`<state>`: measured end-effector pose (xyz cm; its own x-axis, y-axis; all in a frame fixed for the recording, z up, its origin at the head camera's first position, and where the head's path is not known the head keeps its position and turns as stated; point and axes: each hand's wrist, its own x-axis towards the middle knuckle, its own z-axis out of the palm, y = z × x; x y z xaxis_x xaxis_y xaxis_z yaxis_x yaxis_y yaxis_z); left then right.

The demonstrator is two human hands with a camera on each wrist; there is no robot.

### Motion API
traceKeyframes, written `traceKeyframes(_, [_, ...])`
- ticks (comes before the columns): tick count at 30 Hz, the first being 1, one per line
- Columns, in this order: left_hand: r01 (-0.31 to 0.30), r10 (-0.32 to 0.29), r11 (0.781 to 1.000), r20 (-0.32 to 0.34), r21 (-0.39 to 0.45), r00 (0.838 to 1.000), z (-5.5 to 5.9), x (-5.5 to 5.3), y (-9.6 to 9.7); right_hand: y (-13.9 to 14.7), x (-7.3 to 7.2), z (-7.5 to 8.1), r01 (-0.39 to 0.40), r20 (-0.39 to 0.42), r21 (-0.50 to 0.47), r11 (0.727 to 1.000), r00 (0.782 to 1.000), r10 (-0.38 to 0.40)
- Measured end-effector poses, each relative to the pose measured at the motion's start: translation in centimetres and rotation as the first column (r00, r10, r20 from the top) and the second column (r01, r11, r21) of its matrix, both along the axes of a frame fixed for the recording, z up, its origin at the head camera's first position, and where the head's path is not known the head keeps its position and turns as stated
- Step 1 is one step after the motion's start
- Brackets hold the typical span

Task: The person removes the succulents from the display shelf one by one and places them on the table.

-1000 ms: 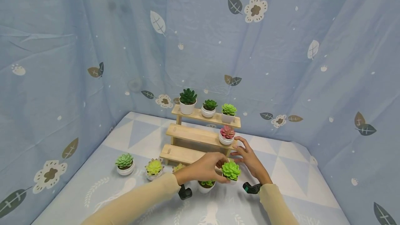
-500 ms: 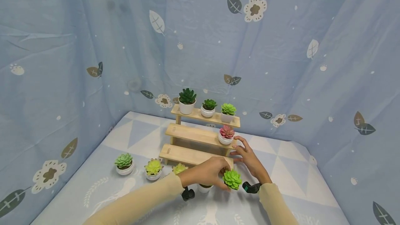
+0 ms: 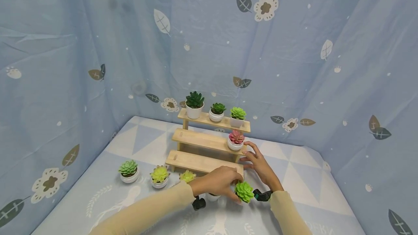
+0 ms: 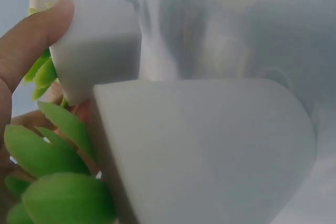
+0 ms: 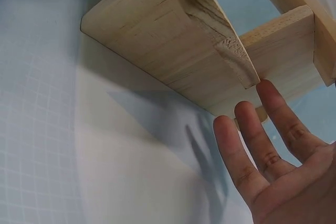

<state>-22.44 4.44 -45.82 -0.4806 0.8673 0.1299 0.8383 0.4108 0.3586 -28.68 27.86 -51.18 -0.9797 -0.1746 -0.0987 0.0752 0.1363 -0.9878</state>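
Observation:
My left hand [image 3: 219,181] pinches a bright green succulent [image 3: 244,192] in a white pot, low in front of the stand's bottom step. In the left wrist view the thumb presses against that white pot [image 4: 100,45]. A bigger white pot [image 4: 205,145] with green leaves fills the near part of that view; in the head view my left wrist hides most of it. My right hand [image 3: 261,168] is at the right end of the wooden three-step stand [image 3: 202,161], fingers extended. One fingertip [image 5: 268,90] meets or nearly meets a board's edge in the right wrist view.
Three potted succulents, one a dark green plant [image 3: 194,100], line the top step. A pink succulent [image 3: 236,139] stands at the middle step's right end. On the cloth at left are a pale green succulent [image 3: 128,170], a yellow-green one [image 3: 159,176] and another yellow one [image 3: 187,176].
My left hand has moved slightly right and toward me, lowering the bright green succulent, which now tilts a little. The right hand stays at the stand's end.

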Motion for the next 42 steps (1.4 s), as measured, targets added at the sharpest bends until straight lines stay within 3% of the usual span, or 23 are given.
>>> traceKeyframes(11, [-0.072, 0.064, 0.991, -0.072, -0.112, 0.995, -0.2, 0.3, 0.2, 0.0, -0.1, 0.2, 0.0, -0.014, -0.001, 1.0, 1.0, 0.0])
traceKeyframes(23, [-0.159, 0.139, 0.972, -0.123, -0.175, 0.983, -0.4, 0.9, 0.7, -0.1, 0.0, 0.3, 0.014, -0.014, 0.005, 1.0, 1.0, -0.014])
traceKeyframes(30, [-0.198, 0.16, 0.962, -0.198, -0.189, 0.967, -0.5, 1.2, 0.9, -0.1, 0.0, 0.1, 0.013, -0.006, -0.002, 1.0, 1.0, -0.013])
traceKeyframes(36, [-0.175, 0.139, 0.964, -0.182, -0.201, 0.973, -0.8, 0.8, 0.8, -0.1, 0.0, 0.0, 0.013, -0.003, -0.001, 1.0, 1.0, -0.013])
traceKeyframes(42, [-0.093, 0.078, 0.988, -0.122, -0.123, 0.989, -0.4, 0.2, 0.2, -0.2, 0.2, 0.0, 0.013, -0.012, -0.002, 1.0, 1.0, -0.013])
